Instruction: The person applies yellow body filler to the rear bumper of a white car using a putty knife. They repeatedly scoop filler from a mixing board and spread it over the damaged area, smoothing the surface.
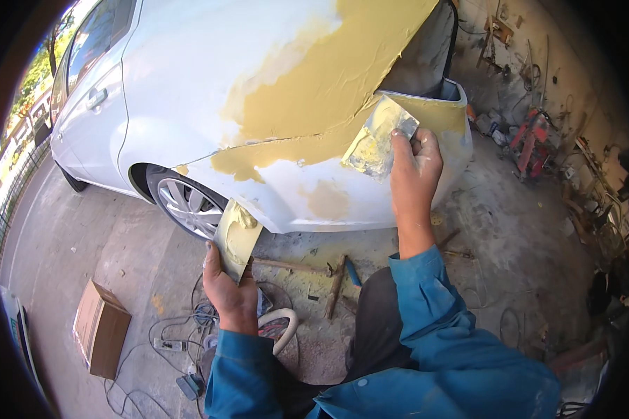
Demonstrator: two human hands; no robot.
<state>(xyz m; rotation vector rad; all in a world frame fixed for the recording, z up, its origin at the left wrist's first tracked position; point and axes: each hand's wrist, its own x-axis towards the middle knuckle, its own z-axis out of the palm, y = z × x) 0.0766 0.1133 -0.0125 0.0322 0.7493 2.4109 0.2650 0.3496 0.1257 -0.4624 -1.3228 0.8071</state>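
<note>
My left hand (227, 290) grips a thin rectangular board (234, 241) with a lump of pale yellow paste on it, held upright in front of the wheel (182, 199). In my right hand (416, 171) is a flat square spreader (370, 146) smeared with yellow paste, over the car's rear corner; I cannot tell whether it touches the surface. The white car body (164, 91) carries a wide yellow coat of filler (300, 77) with a cracked, uneven line across it.
A cardboard box (101, 328) stands at lower left, near tangled cables and a power strip (168, 345). A pale hose (279, 328) and wooden sticks (335, 286) lie below the car. Tools and red equipment (528, 143) crowd the wall at right.
</note>
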